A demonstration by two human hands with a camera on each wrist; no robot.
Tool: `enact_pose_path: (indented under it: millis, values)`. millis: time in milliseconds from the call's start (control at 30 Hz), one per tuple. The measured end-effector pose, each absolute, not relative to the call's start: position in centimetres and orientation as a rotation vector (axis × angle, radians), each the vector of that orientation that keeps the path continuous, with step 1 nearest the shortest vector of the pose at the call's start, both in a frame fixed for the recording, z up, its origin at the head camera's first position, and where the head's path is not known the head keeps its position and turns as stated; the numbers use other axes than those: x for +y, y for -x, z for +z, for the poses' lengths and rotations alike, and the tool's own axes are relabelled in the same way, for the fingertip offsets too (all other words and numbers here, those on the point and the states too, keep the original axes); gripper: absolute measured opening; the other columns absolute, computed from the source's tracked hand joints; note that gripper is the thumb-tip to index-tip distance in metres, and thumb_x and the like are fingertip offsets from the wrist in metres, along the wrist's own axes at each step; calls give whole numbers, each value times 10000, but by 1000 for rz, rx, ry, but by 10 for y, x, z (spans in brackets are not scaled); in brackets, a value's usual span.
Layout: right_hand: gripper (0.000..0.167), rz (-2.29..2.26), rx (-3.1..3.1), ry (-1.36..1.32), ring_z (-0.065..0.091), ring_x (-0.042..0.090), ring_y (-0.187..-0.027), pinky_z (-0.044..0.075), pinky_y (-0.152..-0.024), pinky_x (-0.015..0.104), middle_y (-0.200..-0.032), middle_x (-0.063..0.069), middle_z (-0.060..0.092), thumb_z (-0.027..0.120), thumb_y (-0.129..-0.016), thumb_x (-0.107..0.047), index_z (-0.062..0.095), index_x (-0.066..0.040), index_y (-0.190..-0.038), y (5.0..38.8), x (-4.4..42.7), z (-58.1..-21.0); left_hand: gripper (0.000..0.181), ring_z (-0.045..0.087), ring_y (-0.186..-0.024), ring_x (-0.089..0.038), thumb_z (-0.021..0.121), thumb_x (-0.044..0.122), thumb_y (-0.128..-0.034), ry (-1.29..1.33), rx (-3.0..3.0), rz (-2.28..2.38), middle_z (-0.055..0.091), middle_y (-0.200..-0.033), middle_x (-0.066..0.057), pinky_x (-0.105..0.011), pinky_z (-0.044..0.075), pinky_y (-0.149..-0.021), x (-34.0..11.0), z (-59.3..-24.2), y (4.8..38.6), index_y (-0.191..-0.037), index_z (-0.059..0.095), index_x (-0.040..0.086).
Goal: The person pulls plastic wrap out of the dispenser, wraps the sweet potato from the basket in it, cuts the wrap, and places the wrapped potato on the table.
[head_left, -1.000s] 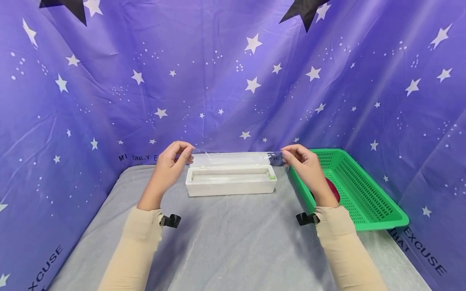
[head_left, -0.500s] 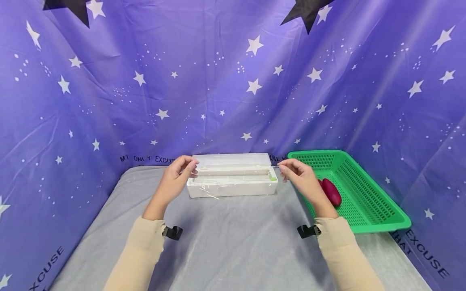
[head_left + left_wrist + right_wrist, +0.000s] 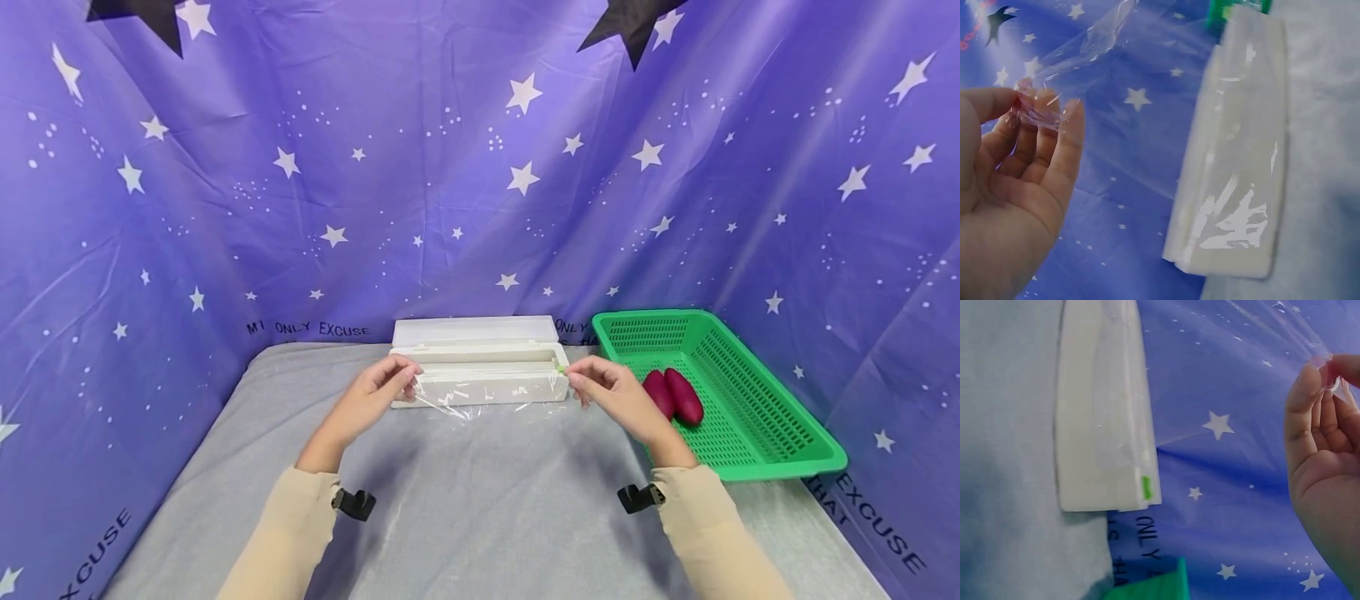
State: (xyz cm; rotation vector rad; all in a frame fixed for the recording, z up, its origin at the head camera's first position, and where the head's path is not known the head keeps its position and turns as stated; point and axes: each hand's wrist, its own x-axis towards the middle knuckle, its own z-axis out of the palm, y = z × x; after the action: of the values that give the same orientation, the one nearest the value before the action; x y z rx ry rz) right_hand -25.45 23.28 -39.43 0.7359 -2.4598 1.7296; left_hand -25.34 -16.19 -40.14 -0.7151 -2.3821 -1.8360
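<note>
While facing a purple-blue curtain (image 3: 420,167) printed with white stars, saw at left a bare left hand (image 3: 372,392) emerging from a long cream cloth sleeve (image 3: 279,525) with a small black camera mount (image 3: 355,503) at the wrist. With thumb and fingertips brought together and no gap left, pinched one end of a thin, clear, crinkled plastic film (image 3: 517,391). Traced that film rightward, spanning from hand to hand and overlapping, in the head view, the front wall of a long, narrow white box (image 3: 480,350) near the back of a table spread with soft grey cloth (image 3: 480,517). Could not tell film touching box from film just before it. Found a pale translucent lid (image 3: 476,332) raised behind the box, and a tiny bright green tab (image 3: 1147,487) at its right end. Beside that end, met a bare right hand (image 3: 611,396), likewise pinching the film's other end tightly between thumb and finger. Farthest right, noticed a green perforated plastic basket (image 3: 757,400) holding two dark magenta oval objects (image 3: 684,397), lying side by side.
</note>
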Motion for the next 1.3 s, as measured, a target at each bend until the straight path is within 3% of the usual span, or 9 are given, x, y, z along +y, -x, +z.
enact_pose_path:
  millis: [233, 500, 700, 833, 1067, 1300]
  values:
    - [139, 1703, -2597, -777, 633, 224, -732, 538, -688, 329, -820, 110, 647, 631, -1002, -163, 690, -48, -1055, 246, 233, -422, 224, 658, -909, -303, 530, 207, -1057, 844, -2586, -1774, 660, -953, -100, -348, 562, -838, -166, -434, 241, -1086, 656, 24]
    - [159, 1736, -2729, -857, 635, 218, -832, 532, -791, 391, -908, 139, 640, 593, -1024, -202, 666, -61, -1031, 240, 239, -448, 247, 636, -875, -231, 537, 256, -1054, 889, -2708, -1745, 662, -929, -134, -439, 548, -830, -171, -455, 236, -1061, 676, 52]
    - [212, 1843, -2775, -1058, 596, 167, -766, 508, -718, 371, -827, 190, 619, 568, -1018, -138, 630, 64, -1012, 235, 248, -464, 191, 643, -858, -208, 546, 183, -1040, 1018, -2802, -1702, 681, -913, -49, -360, 545, -804, -173, -463, 229, -1036, 698, 69]
    - [237, 1917, -2798, -1108, 598, 169, -744, 511, -715, 355, -799, 207, 613, 562, -1011, -129, 623, 100, -999, 232, 252, -476, 181, 653, -878, -199, 552, 142, -1015, 1104, -2846, -1713, 706, -939, -72, -329, 538, -830, -177, -469, 229, -989, 719, 77]
    - [178, 1956, -2857, -1096, 623, 131, -740, 543, -706, 295, -829, 81, 663, 580, -982, -108, 659, 51, -970, 229, 258, -497, 184, 656, -854, -228, 569, 141, -984, 1221, -2920, -1692, 713, -903, -89, -284, 517, -803, -179, -475, 226, -932, 725, 57]
    - [114, 1804, -2902, -1169, 583, 67, -712, 499, -632, 233, -790, -22, 650, 612, -954, -97, 689, -19, -924, 227, 253, -503, 184, 666, -835, -104, 604, 170, -951, 1246, -2994, -1602, 746, -903, 1, -262, 514, -802, -180, -481, 223, -922, 763, 83]
